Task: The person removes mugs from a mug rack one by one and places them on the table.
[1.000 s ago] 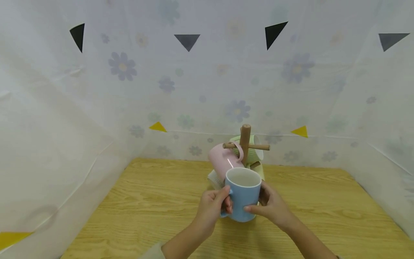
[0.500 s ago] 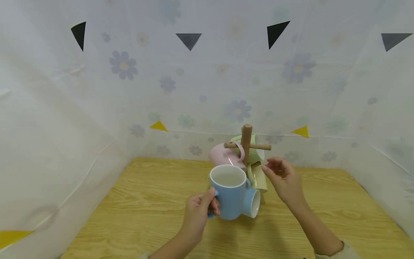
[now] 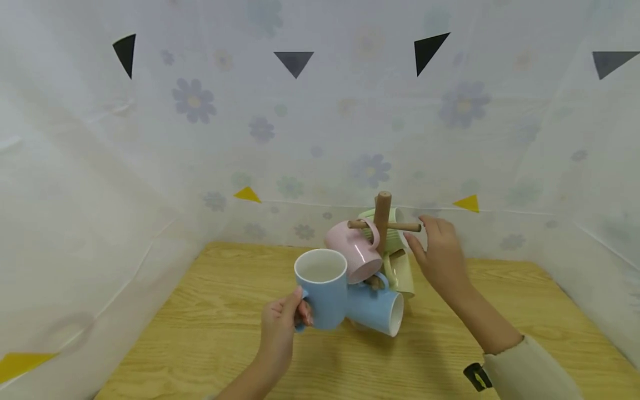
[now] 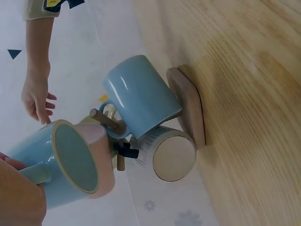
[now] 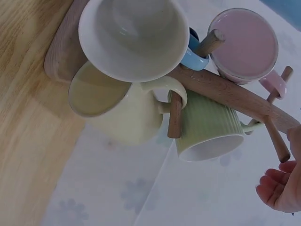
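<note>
My left hand [image 3: 277, 325] grips a light blue mug [image 3: 327, 303] by its handle, the mug upright in front of the mug tree. My right hand [image 3: 440, 255] is at the end of the tree's upper right peg [image 3: 407, 227], thumb and fingers apart on either side of the tip, holding nothing. The wooden mug tree [image 3: 383, 208] bears a pink mug [image 3: 352, 250], a second blue mug [image 3: 377, 308], a cream mug [image 3: 400, 272] and a ribbed green mug [image 5: 211, 125]. A whitish ribbed mug [image 4: 169, 153] hangs low, mostly hidden in the head view.
Under the mug tree is its wooden base [image 4: 188, 103], standing on a wood-grain table [image 3: 225, 289]. A pale flowered curtain [image 3: 320, 133] rises behind the table and along both sides. A dark device [image 3: 477, 378] sits by the right sleeve.
My left hand has carried the blue mug leftward, uncovering the second blue mug. My right hand has let go of the held mug and risen to the upper right peg.
</note>
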